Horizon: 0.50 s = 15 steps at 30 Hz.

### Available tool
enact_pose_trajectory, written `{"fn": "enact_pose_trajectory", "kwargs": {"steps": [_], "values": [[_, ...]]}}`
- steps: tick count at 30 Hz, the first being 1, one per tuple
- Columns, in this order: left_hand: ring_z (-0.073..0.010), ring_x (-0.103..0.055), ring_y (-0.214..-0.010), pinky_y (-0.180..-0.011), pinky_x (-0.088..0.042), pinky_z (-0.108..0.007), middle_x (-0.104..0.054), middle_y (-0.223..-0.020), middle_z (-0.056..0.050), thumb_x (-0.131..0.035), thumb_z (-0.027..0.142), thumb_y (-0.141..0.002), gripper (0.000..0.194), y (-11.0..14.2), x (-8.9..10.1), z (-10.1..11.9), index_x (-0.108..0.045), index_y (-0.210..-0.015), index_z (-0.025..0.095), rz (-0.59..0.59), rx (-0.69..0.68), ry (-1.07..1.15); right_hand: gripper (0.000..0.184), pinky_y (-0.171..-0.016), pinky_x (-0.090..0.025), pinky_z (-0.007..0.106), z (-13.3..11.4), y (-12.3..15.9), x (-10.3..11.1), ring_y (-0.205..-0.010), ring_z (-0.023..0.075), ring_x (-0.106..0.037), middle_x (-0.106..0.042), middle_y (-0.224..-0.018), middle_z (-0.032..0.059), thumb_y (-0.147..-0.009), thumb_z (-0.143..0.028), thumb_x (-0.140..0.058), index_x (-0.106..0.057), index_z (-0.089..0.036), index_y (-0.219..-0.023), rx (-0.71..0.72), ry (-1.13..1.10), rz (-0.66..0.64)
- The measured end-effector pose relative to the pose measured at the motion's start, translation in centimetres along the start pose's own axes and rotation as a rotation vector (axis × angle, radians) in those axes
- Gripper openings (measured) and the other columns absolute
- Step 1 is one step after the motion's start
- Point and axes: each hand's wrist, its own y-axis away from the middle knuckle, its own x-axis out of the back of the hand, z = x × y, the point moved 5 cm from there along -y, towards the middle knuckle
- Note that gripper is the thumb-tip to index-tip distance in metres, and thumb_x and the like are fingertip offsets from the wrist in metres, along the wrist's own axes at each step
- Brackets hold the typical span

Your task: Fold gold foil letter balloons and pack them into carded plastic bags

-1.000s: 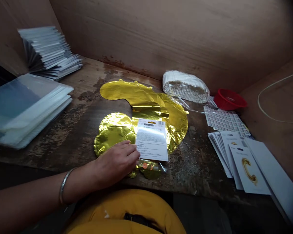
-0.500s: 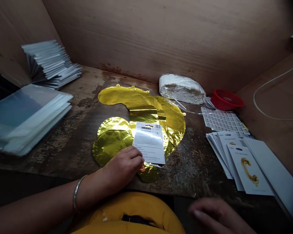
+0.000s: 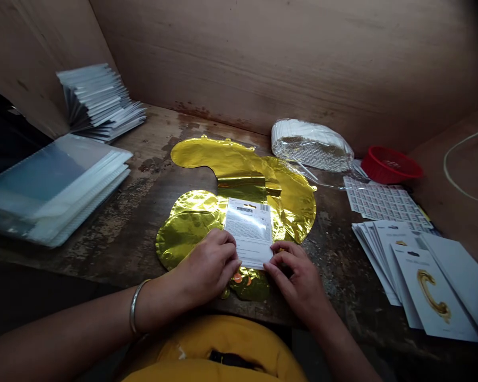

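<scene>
A white printed card (image 3: 249,225) with a hanging slot at its top, in what looks like a clear sleeve, rests on several overlapping gold foil balloons (image 3: 239,164). My left hand (image 3: 209,265) is closed on the card's lower left edge, with fingers and thumb pinching it. At the lower right corner, my right hand (image 3: 297,273) grips the same card between thumb and fingers. Foil shows below the card, between both hands.
Clear plastic sleeves (image 3: 59,196) and a stack of white folded packets (image 3: 99,101) lie at left. Behind right sit a bag of white sticks (image 3: 310,146), a red bowl (image 3: 394,164) and a sticker sheet (image 3: 382,201). Cards picturing a gold C (image 3: 434,292) lie at right.
My right hand has come up from below the table's edge and taken hold of the card's lower right corner. My left hand stays on the card's left side. The view has shifted slightly.
</scene>
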Motion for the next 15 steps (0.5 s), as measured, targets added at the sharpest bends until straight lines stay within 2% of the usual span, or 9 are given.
{"fn": "enact_pose_trajectory", "kwargs": {"steps": [2,4,8,11,15], "values": [[-0.0209,-0.053,-0.091,-0.080,-0.047,-0.033,-0.056,-0.094,-0.007,-0.059,0.021,-0.086,0.013,-0.5,0.3,-0.4,-0.056,-0.073,0.016,-0.055,0.085,-0.072,0.019,-0.084,-0.043,0.037,-0.2,-0.6,-0.3,-0.096,0.0228,-0.056,-0.059,-0.105,0.0072,-0.087,-0.028,-0.058,-0.058,-0.021,-0.069,-0.077,0.031,0.017],[-0.0212,-0.054,-0.087,-0.075,-0.048,-0.033,-0.054,-0.099,-0.007,-0.065,0.025,-0.082,0.013,-0.9,1.0,-1.2,-0.056,-0.085,0.017,-0.074,0.175,-0.145,0.022,-0.078,-0.042,0.035,-0.4,-1.3,-0.6,-0.087,0.0214,-0.057,-0.060,-0.099,0.0065,-0.085,-0.030,-0.058,-0.054,-0.020,-0.065,-0.135,0.082,0.026],[-0.0239,-0.057,-0.090,-0.077,-0.048,-0.036,-0.054,-0.109,-0.009,-0.075,0.029,-0.072,0.051,-1.7,2.5,-3.1,-0.051,-0.116,0.017,-0.034,0.290,-0.154,0.029,-0.059,-0.036,0.030,-0.3,-2.3,-1.0,-0.064,0.0181,-0.051,-0.055,-0.069,0.0010,-0.081,-0.036,-0.061,-0.046,-0.023,-0.061,-0.265,0.191,-0.001],[-0.0210,-0.060,-0.088,-0.075,-0.048,-0.031,-0.059,-0.107,-0.006,-0.070,0.019,-0.073,0.061,-2.5,3.0,-4.2,-0.046,-0.129,0.021,-0.017,0.348,0.043,0.029,-0.055,-0.033,0.029,0.0,-2.5,-1.0,-0.059,0.0173,-0.049,-0.054,-0.063,-0.0006,-0.079,-0.038,-0.061,-0.044,-0.023,-0.061,-0.325,0.242,-0.025],[-0.0184,-0.063,-0.075,-0.060,-0.049,-0.025,-0.064,-0.090,-0.004,-0.072,0.021,-0.070,0.078,-2.8,1.7,-4.6,-0.037,-0.139,0.016,-0.058,0.593,0.556,0.028,-0.055,-0.037,0.030,0.7,-2.3,-0.9,-0.058,0.0187,-0.052,-0.057,-0.060,0.0008,-0.077,-0.043,-0.058,-0.046,-0.024,-0.060,-0.299,0.233,-0.001]]}}
